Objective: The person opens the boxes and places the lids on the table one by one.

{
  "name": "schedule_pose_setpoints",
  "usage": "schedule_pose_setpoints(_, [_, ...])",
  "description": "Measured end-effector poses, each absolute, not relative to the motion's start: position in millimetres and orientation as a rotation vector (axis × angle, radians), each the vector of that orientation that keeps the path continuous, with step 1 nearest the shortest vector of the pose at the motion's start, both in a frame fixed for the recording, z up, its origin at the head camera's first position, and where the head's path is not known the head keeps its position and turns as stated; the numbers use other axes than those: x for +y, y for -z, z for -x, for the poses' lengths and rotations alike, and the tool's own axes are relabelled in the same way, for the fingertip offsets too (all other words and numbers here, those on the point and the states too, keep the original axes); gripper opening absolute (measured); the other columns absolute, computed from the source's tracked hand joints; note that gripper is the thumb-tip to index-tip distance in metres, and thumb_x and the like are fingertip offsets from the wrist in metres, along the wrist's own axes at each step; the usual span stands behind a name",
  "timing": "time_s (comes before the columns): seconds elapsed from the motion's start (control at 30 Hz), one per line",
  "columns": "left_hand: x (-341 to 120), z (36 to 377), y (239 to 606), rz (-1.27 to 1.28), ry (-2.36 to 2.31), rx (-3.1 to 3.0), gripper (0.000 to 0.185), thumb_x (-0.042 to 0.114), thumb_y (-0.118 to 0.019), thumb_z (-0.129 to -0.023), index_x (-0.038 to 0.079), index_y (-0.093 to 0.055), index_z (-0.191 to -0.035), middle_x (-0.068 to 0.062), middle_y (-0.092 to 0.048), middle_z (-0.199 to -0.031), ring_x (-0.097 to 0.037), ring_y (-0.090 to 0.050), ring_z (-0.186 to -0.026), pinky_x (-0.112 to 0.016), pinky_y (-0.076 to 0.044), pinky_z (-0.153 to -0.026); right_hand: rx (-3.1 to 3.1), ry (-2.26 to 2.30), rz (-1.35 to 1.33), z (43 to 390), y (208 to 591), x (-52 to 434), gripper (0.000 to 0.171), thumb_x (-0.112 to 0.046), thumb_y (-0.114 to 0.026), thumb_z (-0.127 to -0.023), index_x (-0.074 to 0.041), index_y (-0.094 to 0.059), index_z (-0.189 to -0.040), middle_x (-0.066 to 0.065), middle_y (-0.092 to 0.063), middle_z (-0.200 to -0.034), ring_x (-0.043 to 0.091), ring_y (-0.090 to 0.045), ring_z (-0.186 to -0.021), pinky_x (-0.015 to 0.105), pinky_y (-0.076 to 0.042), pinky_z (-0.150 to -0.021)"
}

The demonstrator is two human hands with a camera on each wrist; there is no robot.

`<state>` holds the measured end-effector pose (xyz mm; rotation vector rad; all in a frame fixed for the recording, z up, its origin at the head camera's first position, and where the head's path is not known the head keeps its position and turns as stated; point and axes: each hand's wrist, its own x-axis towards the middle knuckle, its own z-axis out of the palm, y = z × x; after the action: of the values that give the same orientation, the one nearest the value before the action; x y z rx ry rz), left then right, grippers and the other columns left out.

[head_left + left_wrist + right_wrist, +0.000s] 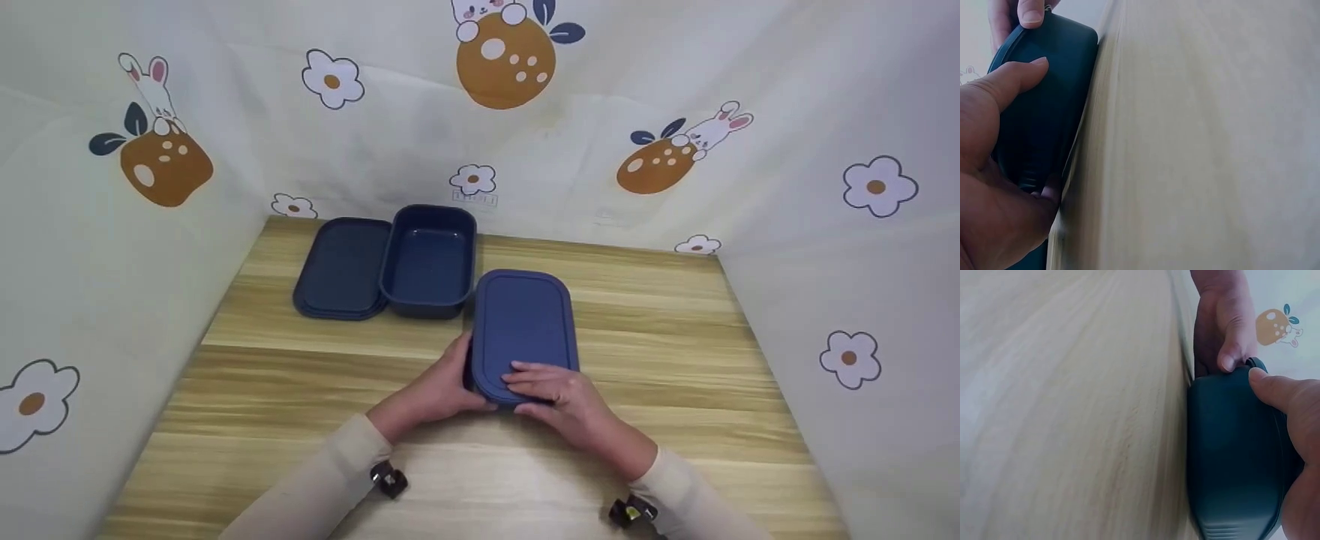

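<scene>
A dark blue rectangular food container [1235, 450] with its blue lid [525, 322] on top stands in front of me, close over the table in both wrist views. My left hand [442, 386] holds its left side, with the thumb against the near end wall and fingers along the long side. At the near right corner my right hand [574, 405] pinches the lid, fingers laid over the top and thumb at the rim. Just left and behind is a second, lidless dark blue container [431, 266], its inside facing up and bare.
Beside the lidless container, to its left, a loose dark blue lid [345, 270] lies on the wood-grain table [300, 390]. Pale cloth walls [405, 135] with printed rabbits, oranges and flowers enclose the table at the back and both sides.
</scene>
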<state>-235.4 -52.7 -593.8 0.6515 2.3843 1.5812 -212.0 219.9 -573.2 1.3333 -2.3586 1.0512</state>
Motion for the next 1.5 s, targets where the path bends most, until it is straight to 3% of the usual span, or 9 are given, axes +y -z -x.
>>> schedule_pose_setpoints(0.17, [-52.4,235.1,593.7,-0.657,-1.581,2.384,0.130,0.023,-0.103,-0.076,0.004,-0.020,-0.174,-0.026,-0.032,-0.172,-0.038,-0.039,-0.156,-0.051,-0.030,-0.129,-2.338,-0.948,-1.358,211.3,571.9,218.8,0.036,-0.006,-0.094,-0.086,-0.004,-0.084,-0.121,0.006,-0.078,-0.135,0.032,-0.071,-0.130,0.043,-0.056,-0.111])
schedule_pose_setpoints(0.4, [-53.2,236.1,596.5,-0.676,-1.586,2.386,0.129,0.025,-0.103,-0.076,0.002,-0.021,-0.173,-0.026,-0.035,-0.170,-0.037,-0.041,-0.154,-0.052,-0.031,-0.129,-2.381,-0.810,-1.318,206.7,569.9,211.7,0.036,-0.017,-0.094,-0.091,-0.006,-0.082,-0.123,0.004,-0.074,-0.139,0.025,-0.067,-0.129,0.041,-0.056,-0.108])
schedule_pose_setpoints(0.63, [-52.6,237.0,596.9,-0.671,-1.581,2.396,0.128,0.026,-0.103,-0.075,-0.001,-0.024,-0.171,-0.025,-0.038,-0.168,-0.035,-0.041,-0.154,-0.049,-0.031,-0.128,-2.297,-0.851,-1.309,206.8,575.9,206.3,0.031,-0.008,-0.094,-0.089,-0.006,-0.084,-0.119,0.004,-0.079,-0.132,0.027,-0.072,-0.126,0.038,-0.056,-0.110])
schedule_pose_setpoints(1.5, [-52.8,235.6,595.1,-0.661,-1.561,2.401,0.133,0.025,-0.103,-0.075,-0.001,-0.018,-0.173,-0.029,-0.034,-0.170,-0.040,-0.038,-0.156,-0.051,-0.029,-0.130,-2.283,-0.969,-1.254,204.5,570.5,203.0,0.028,-0.007,-0.092,-0.090,-0.006,-0.084,-0.118,0.004,-0.081,-0.126,0.028,-0.074,-0.122,0.039,-0.057,-0.108])
